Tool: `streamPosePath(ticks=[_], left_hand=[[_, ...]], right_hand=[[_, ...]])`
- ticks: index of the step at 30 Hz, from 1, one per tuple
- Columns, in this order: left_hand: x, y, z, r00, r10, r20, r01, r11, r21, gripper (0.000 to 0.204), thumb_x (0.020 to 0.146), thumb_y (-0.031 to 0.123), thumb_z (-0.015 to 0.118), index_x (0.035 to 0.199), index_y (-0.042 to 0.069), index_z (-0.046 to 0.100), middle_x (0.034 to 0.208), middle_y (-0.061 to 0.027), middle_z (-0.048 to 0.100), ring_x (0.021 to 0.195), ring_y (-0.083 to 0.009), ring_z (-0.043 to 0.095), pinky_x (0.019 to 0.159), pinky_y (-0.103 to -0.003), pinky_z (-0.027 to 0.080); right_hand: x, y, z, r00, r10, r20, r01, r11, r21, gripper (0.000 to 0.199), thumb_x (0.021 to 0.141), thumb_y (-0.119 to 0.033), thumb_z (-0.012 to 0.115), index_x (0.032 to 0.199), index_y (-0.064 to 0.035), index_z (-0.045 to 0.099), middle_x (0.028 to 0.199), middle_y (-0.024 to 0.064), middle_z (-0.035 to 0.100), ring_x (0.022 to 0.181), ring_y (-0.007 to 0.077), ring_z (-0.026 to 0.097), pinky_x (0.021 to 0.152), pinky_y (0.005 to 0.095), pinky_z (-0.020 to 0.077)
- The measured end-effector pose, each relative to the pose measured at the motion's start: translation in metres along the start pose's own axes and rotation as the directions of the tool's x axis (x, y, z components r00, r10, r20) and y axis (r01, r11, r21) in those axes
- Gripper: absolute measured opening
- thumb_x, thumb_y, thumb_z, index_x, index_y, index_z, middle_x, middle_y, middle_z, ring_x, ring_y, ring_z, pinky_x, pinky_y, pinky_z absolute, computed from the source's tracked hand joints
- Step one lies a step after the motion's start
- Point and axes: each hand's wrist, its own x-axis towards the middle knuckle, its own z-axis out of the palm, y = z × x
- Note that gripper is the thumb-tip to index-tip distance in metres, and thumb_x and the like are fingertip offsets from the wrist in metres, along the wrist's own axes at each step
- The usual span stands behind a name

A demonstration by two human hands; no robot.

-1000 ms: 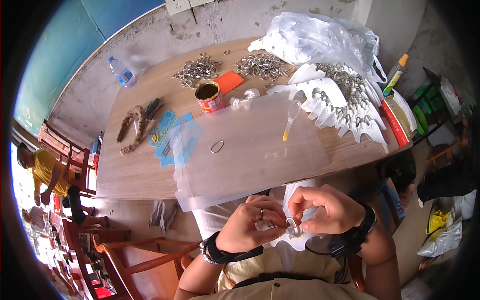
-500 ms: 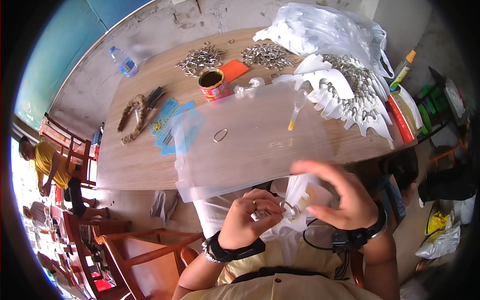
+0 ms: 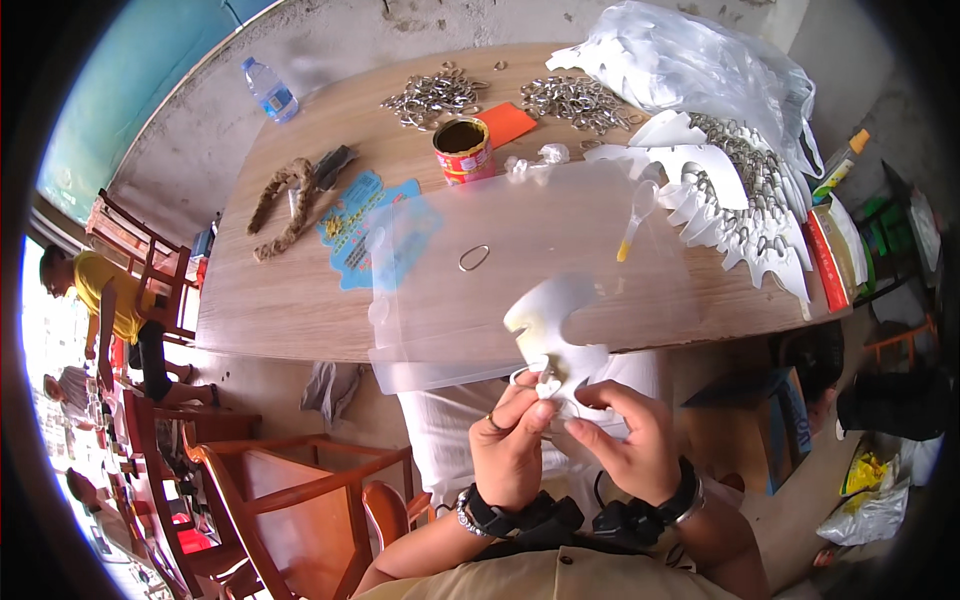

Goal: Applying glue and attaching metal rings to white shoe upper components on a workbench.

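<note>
Above my lap, at the table's near edge, a white curved cut-out piece with a yellowish smear is held upright between my hands. My left hand is closed in a pinch at its lower left, where a small metal ring shows by the fingertips. Thumb and fingers of my right hand grip the lower right edge of the same piece. Beyond them, one loose metal ring lies on a translucent plastic sheet. A clear spoon with a yellow tip rests on the sheet's right part.
Behind the sheet stand an open tin, an orange card and two heaps of metal rings. White cut-outs with rings overlap at right beside a plastic bag. A brown fuzzy loop and blue card lie left.
My right hand, apart and spread before, has come in and closed on the white piece. The piece now stands up in view between both hands. The head view has shifted slightly.
</note>
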Motion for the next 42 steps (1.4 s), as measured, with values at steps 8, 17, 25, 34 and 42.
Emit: streamPosePath(ticks=[8, 17, 25, 34, 42], left_hand=[[-0.009, 0.007, -0.012, 0.979, 0.202, -0.01, -0.201, 0.978, 0.058, 0.014, 0.086, 0.005, 0.069, 0.097, -0.002, 0.067, 0.098, -0.0038, 0.067, 0.091, -0.0112, 0.059, 0.087, -0.028, 0.045], [0.003, 0.036, -0.011, 0.916, -0.302, 0.263, 0.116, 0.83, 0.546, 0.041, 0.087, 0.022, 0.065, 0.119, -0.003, 0.059, 0.11, -0.0121, 0.067, 0.106, -0.0191, 0.058, 0.095, -0.034, 0.04], [0.045, 0.057, -0.004, 0.801, 0.319, 0.507, -0.56, 0.098, 0.823, 0.034, 0.068, -0.003, 0.073, 0.1, 0.006, 0.068, 0.095, -0.0097, 0.064, 0.082, -0.0261, 0.063, 0.07, -0.034, 0.05], [0.083, 0.047, -0.016, 0.786, 0.236, 0.571, -0.596, 0.044, 0.802, 0.033, 0.066, -0.001, 0.075, 0.095, 0.011, 0.068, 0.095, -0.0047, 0.064, 0.08, -0.0251, 0.059, 0.067, -0.035, 0.049], [0.091, 0.051, -0.011, 0.829, 0.192, 0.526, -0.545, 0.062, 0.836, 0.027, 0.065, 0.003, 0.078, 0.089, 0.011, 0.069, 0.091, -0.0038, 0.065, 0.076, -0.0228, 0.059, 0.063, -0.033, 0.05]], right_hand=[[0.063, -0.006, -0.01, 0.934, -0.123, 0.336, 0.064, 0.981, 0.182, 0.023, 0.082, 0.002, 0.059, 0.105, 0.0015, 0.063, 0.087, 0.0122, 0.07, 0.075, 0.0168, 0.069, 0.067, 0.0274, 0.0529], [0.109, 0.011, -0.031, 0.881, 0.058, 0.47, 0.022, 0.986, -0.163, 0.021, 0.08, -0.006, 0.059, 0.1, -0.0021, 0.063, 0.071, 0.0145, 0.067, 0.064, 0.0205, 0.067, 0.06, 0.0318, 0.0497], [0.103, 0.0, -0.045, 0.925, 0.134, 0.355, -0.012, 0.945, -0.326, 0.028, 0.074, -0.005, 0.069, 0.101, -0.0056, 0.059, 0.064, 0.0083, 0.063, 0.057, 0.0234, 0.064, 0.056, 0.0316, 0.0478], [0.076, -0.004, -0.02, 0.946, -0.321, 0.053, 0.26, 0.649, -0.715, 0.035, 0.066, 0.001, 0.071, 0.1, -0.0069, 0.064, 0.102, 0.0074, 0.056, 0.092, 0.0271, 0.053, 0.078, 0.0398, 0.0436], [0.083, 0.024, 0.014, 0.979, -0.203, 0.029, 0.198, 0.9, -0.387, 0.019, 0.072, 0.006, 0.066, 0.09, -0.0001, 0.066, 0.092, 0.0077, 0.056, 0.074, 0.0235, 0.058, 0.065, 0.0343, 0.0475]])
